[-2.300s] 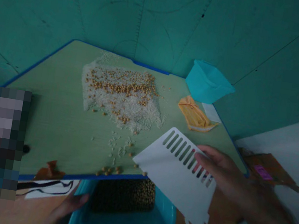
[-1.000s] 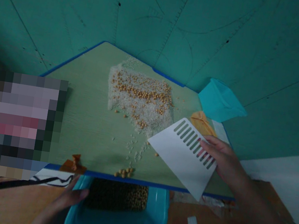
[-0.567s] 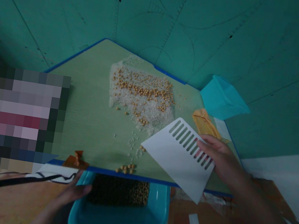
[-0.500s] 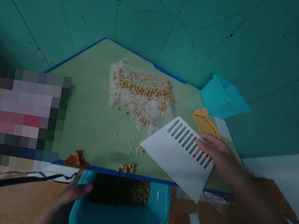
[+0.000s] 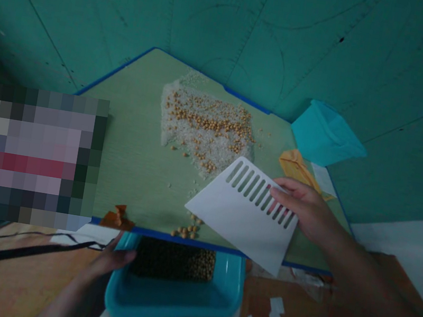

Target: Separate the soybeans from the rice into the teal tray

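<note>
My right hand is closed on the slotted edge of a flat white scraper. The scraper lies tilted across the near right part of the green board, one corner reaching past its front edge. Beyond it spreads a heap of white grains mixed with tan beans. A small cluster of beans sits at the board's front edge, left of the scraper. Just below that edge, my left hand grips the left rim of a turquoise tub, which holds many beans.
A turquoise bag and a crumpled orange piece lie at the board's right side. Brown tape sticks to the front left edge. Black cables run at lower left; paper scraps lie below right.
My right hand has drawn the scraper leftward and toward the board's front edge, covering some loose grains. My left hand still holds the tub. The whole view has shifted slightly.
</note>
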